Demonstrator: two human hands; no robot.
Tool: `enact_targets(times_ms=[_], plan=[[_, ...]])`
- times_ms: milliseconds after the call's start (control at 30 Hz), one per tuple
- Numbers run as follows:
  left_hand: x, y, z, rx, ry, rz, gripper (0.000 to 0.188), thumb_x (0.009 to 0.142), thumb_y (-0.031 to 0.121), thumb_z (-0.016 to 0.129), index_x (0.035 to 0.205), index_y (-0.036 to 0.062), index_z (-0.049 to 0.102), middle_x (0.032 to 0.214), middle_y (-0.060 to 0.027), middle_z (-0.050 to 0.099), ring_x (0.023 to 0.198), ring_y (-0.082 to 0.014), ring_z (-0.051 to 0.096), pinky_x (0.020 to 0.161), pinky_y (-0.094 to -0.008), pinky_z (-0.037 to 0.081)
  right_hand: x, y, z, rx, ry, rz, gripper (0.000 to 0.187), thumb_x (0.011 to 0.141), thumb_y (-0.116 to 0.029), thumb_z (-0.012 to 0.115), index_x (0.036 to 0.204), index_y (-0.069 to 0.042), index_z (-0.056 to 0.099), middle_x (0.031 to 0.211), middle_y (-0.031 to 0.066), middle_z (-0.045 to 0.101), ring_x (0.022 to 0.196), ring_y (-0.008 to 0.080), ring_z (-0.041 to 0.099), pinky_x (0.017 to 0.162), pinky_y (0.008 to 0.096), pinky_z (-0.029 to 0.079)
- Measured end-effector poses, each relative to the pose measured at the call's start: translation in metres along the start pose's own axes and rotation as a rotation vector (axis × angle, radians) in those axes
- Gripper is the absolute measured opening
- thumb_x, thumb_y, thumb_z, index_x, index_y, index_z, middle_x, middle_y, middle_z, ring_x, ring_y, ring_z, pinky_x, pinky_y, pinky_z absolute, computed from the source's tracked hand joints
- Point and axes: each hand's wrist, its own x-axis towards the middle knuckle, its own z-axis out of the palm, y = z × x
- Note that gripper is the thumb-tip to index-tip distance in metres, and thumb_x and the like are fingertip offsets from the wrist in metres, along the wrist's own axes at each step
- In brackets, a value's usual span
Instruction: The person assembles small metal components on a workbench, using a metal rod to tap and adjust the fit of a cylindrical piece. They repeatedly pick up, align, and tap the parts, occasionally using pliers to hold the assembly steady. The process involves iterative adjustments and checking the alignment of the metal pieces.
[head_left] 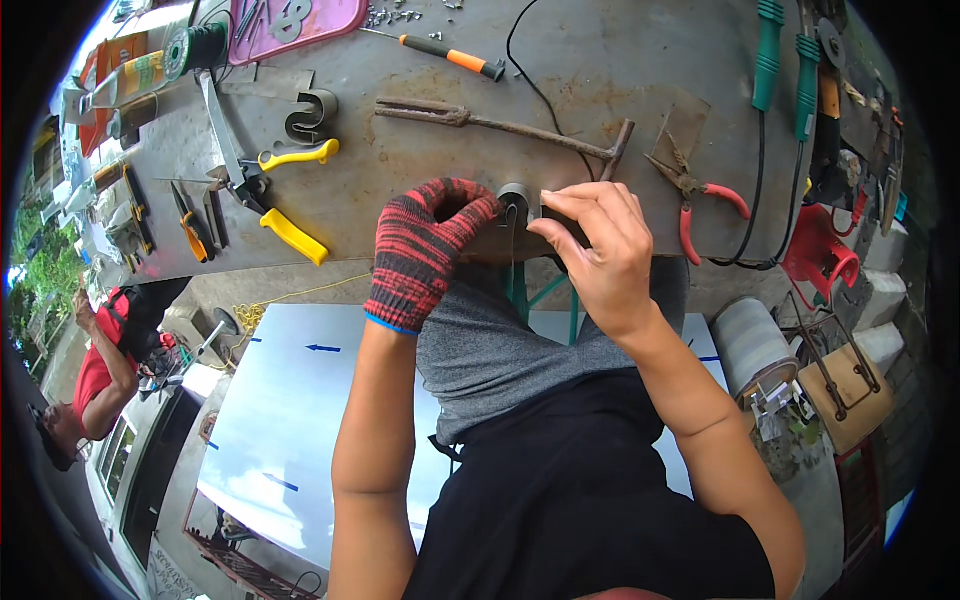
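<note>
At the near edge of the metal worktable (560, 75), a small bent metal strip (514, 190) curls between my hands. My left hand (420, 245), in a red-and-black knit glove, pinches its left side between thumb and fingers. Bare, my right hand (606, 245) closes thumb and fingertips on its right side; the exact contact is partly hidden. Beyond them lies a rusty forked bar (510, 127) with a crosspiece at its right end. A larger S-shaped metal strip (311, 117) stands farther left.
Yellow-handled snips (290, 235) and orange-handled pliers (193, 225) lie left. Red-handled pliers (690, 190) rest right, near green-handled tools (768, 55) with black cables. An orange-black screwdriver (455, 58) and a pink tray (295, 25) sit far back. A person in red (105, 370) is at left.
</note>
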Motion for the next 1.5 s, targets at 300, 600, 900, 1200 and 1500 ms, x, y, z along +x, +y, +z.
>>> enact_targets(times_ms=[300, 600, 900, 1200, 1500], plan=[[0.000, -0.006, 0.000, -0.019, 0.017, 0.026, 0.022, 0.090, 0.018, 0.078, 0.105, 0.0012, 0.078, 0.092, -0.0095, 0.078, 0.085, -0.0132, 0.071, 0.080, -0.0303, 0.057, 0.005, 0.000, -0.002, -0.004, -0.026, 0.014, 0.032, 0.071, -0.013, 0.089, 0.099, -0.007, 0.075, 0.095, 0.0038, 0.068, 0.086, 0.0238, 0.063, 0.076, 0.0367, 0.046], [0.002, -0.012, 0.000, -0.038, 0.013, 0.032, 0.022, 0.092, 0.018, 0.079, 0.104, 0.0001, 0.077, 0.090, -0.0061, 0.076, 0.082, -0.0092, 0.067, 0.072, -0.0279, 0.055, 0.006, -0.003, -0.001, 0.010, -0.034, 0.038, 0.028, 0.072, -0.012, 0.089, 0.095, -0.006, 0.075, 0.094, 0.0047, 0.070, 0.087, 0.0242, 0.065, 0.077, 0.0364, 0.047], [0.000, -0.011, 0.003, -0.008, 0.055, 0.047, 0.021, 0.091, 0.020, 0.080, 0.103, 0.0030, 0.078, 0.087, -0.0049, 0.077, 0.080, -0.0084, 0.067, 0.069, -0.0280, 0.054, 0.006, -0.004, -0.001, 0.023, -0.054, 0.076, 0.028, 0.072, -0.012, 0.089, 0.096, -0.005, 0.076, 0.095, 0.0064, 0.071, 0.088, 0.0246, 0.065, 0.079, 0.0359, 0.047], [0.000, -0.008, 0.005, 0.024, 0.070, 0.052, 0.022, 0.089, 0.020, 0.081, 0.102, 0.0027, 0.078, 0.090, -0.0095, 0.078, 0.082, -0.0130, 0.071, 0.079, -0.0309, 0.056, 0.007, -0.004, -0.001, 0.036, -0.064, 0.087, 0.028, 0.072, -0.010, 0.089, 0.096, -0.005, 0.077, 0.095, 0.0064, 0.071, 0.087, 0.0241, 0.065, 0.079, 0.0359, 0.047], [0.006, -0.010, 0.001, 0.068, 0.065, 0.125, 0.025, 0.087, 0.024, 0.082, 0.101, 0.0033, 0.078, 0.092, -0.0112, 0.079, 0.083, -0.0161, 0.073, 0.080, -0.0313, 0.056, 0.010, -0.005, -0.002, 0.010, -0.073, 0.056, 0.028, 0.072, -0.011, 0.089, 0.095, -0.004, 0.074, 0.094, 0.0085, 0.071, 0.088, 0.0273, 0.067, 0.082, 0.0372, 0.050]])
